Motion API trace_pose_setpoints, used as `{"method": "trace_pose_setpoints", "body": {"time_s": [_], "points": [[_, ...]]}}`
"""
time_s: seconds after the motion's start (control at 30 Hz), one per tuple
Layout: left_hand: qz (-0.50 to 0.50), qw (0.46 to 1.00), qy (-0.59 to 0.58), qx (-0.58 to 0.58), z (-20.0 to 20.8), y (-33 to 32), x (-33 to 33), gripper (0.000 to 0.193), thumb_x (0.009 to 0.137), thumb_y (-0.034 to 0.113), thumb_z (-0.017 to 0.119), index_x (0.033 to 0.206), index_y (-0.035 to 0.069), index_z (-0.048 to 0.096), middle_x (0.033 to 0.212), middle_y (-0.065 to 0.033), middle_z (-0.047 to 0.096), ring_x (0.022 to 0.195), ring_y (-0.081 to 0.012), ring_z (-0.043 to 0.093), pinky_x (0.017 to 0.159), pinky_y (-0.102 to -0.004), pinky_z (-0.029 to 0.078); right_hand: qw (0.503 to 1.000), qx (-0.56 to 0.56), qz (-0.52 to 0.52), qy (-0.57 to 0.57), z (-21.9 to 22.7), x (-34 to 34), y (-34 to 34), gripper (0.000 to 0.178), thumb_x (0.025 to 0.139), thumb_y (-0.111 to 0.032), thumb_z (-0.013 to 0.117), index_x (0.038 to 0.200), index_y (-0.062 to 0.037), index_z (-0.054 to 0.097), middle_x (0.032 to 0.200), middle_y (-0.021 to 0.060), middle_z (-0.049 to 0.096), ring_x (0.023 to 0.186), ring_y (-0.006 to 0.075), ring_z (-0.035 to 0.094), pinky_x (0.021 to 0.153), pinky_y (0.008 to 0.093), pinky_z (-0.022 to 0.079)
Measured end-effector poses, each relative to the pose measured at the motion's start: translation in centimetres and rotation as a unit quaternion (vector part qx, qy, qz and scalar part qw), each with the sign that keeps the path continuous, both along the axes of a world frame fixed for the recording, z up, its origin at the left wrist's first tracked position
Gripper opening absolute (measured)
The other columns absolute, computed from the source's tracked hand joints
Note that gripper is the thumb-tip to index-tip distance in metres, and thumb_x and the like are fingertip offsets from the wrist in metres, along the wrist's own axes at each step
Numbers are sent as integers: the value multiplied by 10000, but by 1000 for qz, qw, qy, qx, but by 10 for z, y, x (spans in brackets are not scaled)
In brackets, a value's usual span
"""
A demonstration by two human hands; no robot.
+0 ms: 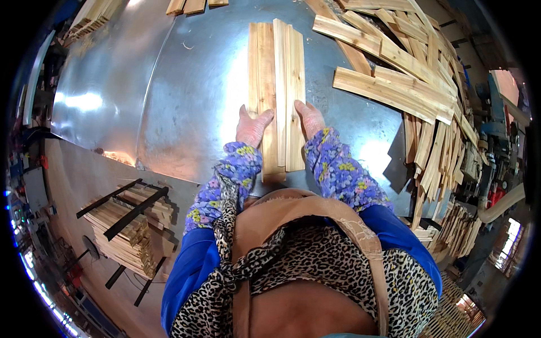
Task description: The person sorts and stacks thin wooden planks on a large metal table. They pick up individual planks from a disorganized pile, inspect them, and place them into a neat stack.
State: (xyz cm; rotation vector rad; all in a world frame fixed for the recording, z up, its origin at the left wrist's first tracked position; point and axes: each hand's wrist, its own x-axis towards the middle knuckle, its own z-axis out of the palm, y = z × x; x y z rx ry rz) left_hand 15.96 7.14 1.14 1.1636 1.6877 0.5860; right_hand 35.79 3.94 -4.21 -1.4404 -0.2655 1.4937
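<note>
Several long, narrow wooden boards lie side by side in front of me on a shiny metal table, their long sides running away from my body. My left hand [253, 127] is at the near part of the left-hand boards [261, 73], its thumb laid over their top. My right hand [310, 118] grips the outer edge of the right-hand boards [295, 79], its thumb on the edge and the other fingers mostly hidden. One slim board [279, 67] in the middle seems tilted up, and a thin gap separates the two groups.
A loose heap of wooden boards [394, 93] covers the table's right side and hangs past its edge. More boards [194, 5] lie at the far edge. On the floor at left, a stack of boards [127, 236] sits with dark bars. The metal table [112, 73] has a seam.
</note>
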Motion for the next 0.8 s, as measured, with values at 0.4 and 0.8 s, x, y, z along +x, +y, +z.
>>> {"method": "trace_pose_setpoints", "body": {"time_s": [0.4,0.8], "points": [[-22,954,-284,-92,-4,-12,-3,854,949,300,786,1606,-80,393,1341,-246,703,1164,-295,730,1024,-403,588,989,43,94,101,-1,-4,-7,703,1084,-481,680,1527,52,557,1403,201,704,1210,265,705,1083,382,556],[36,975,-211,-59,-27,-6,2,1242,845,223,920,1697,-101,76,1417,-322,631,1191,-360,725,973,-425,636,977,42,-20,206,-3,-9,-13,556,1089,-297,671,1557,-43,513,1425,206,694,1258,370,711,1085,555,598]]}}
